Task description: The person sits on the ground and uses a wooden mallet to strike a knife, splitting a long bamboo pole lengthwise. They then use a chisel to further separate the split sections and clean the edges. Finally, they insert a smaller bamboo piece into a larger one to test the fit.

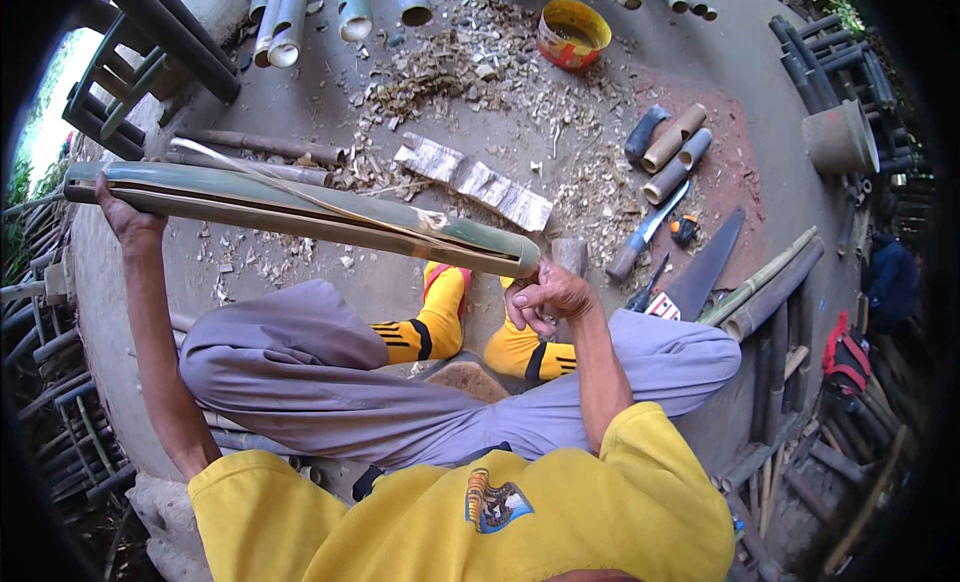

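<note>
1. Wrapping round the left end of the split bamboo tube (380, 207), the left hand (132, 218) is closed on it, thumb upward and the other fingers mostly hidden.
2. At the tube's right end, the right hand (555, 297) has its fingers curled close against the rim; I cannot tell how firmly they grip or whether they hold anything else.
3. The tube lies crosswise in front of the body, between the two hands, its long axis running left to right with the right end slanting nearer the torso. A lengthwise slit runs along most of it. The right hand is the nearer one to that lower end; the left hand is at the opposite one.
4. Over the tube lies a pale sliver (235, 165), its left end standing out past the tube's far side.
5. Just right of the tube's right end is a wooden stub (570, 254); farther right lie a knife (632, 252) and a saw (708, 267).
6. Beyond the tube sits a whitish slab (475, 182), with a yellow-and-red container (572, 52) farther off.
</note>
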{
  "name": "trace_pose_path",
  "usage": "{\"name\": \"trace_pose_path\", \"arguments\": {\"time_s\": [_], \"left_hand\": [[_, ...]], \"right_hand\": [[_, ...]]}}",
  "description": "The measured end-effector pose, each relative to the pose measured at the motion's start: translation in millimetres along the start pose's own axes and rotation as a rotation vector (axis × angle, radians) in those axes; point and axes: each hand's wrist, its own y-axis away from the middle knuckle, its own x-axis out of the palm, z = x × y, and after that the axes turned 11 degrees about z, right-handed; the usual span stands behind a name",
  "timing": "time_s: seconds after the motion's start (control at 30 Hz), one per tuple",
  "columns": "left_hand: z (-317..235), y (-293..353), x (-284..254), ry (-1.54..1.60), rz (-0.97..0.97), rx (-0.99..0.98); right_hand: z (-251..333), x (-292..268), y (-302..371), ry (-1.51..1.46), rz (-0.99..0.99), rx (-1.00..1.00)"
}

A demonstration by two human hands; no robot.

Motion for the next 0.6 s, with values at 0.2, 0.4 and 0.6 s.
{"name": "trace_pose_path", "arguments": {"time_s": [0.2,0.4,0.6], "left_hand": [[-4.9,-7.4,-13.7,-0.077,-0.078,0.009],[-12.8,-14.9,-21.5,-0.106,-0.075,-0.007],[-11.9,-19.3,-26.2,-0.156,-0.102,-0.010]], "right_hand": [[7.7,1.0,1.3,0.111,0.069,0.138],[-3.4,0.7,-4.4,0.006,-0.086,0.058],[-16.5,-4.8,2.7,0.040,-0.170,0.007]]}}
